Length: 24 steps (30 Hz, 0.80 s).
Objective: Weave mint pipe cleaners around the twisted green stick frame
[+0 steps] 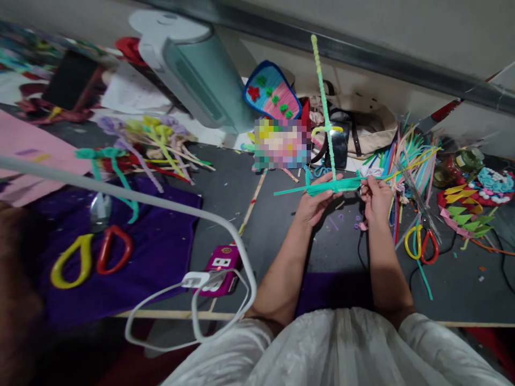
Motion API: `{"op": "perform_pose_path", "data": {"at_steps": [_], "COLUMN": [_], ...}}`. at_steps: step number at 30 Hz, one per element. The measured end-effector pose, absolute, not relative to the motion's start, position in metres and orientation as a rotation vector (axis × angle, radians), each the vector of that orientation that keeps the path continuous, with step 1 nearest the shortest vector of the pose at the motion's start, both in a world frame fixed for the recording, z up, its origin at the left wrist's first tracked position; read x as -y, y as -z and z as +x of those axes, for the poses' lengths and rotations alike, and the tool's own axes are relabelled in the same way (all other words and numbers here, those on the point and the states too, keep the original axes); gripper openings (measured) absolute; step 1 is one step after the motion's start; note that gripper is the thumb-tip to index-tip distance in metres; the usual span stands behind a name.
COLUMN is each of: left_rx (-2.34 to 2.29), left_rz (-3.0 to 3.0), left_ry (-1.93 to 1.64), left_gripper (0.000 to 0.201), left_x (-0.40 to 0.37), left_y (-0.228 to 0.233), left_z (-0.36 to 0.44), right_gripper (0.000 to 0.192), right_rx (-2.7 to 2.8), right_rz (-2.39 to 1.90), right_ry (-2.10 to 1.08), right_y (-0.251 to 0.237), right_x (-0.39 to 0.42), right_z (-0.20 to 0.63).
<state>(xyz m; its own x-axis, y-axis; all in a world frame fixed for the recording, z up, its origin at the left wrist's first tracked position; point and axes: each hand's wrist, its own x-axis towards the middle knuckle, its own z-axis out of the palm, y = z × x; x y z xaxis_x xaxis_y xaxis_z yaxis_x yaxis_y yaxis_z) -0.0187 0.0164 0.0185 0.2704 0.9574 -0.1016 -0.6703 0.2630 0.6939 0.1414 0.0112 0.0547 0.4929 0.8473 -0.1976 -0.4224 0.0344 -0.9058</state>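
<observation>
Nearest, at bottom of frame, white sleeves [341,348] w/ both forearms reaching up toward centre. Lower left: white cable [193,316] loops by a pink power strip [220,269], plugged in w/ a white adapter; left of that a purple cloth [161,252] w/ yellow-and-red scissors [90,257] lying on it. Centre right: left hand [316,203] closed around a bundle of green pipe cleaners [330,186] held roughly level; one pale green pipe cleaner [322,91] sticks straight up from the bundle. Right hand [376,198] pinches the bundle's right end w/ fingertips, closed. Just right of it, a second pair of yellow-and-red scissors [420,244] on the dark table [462,284], beside a heap of coloured pipe cleaners [410,155]. Further back: blue-edged pink craft piece [271,91] w/ green and red bits, a beige bag [374,128], and a teal-and-white appliance [197,69] at upper left-centre.
</observation>
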Motion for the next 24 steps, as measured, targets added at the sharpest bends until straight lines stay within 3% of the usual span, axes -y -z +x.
{"op": "perform_pose_path", "data": {"at_steps": [24], "left_rx": [-0.56], "left_rz": [0.532], "left_ry": [-1.226], "left_gripper": [0.079], "left_x": [-0.0189], "left_y": [-0.0153], "left_z": [-0.0181], "right_gripper": [0.038], "right_rx": [0.479], "right_rz": [-1.146], "right_ry": [-0.993], "right_y": [-0.0509], "right_x": [-0.0108], "right_z": [0.1445]}}
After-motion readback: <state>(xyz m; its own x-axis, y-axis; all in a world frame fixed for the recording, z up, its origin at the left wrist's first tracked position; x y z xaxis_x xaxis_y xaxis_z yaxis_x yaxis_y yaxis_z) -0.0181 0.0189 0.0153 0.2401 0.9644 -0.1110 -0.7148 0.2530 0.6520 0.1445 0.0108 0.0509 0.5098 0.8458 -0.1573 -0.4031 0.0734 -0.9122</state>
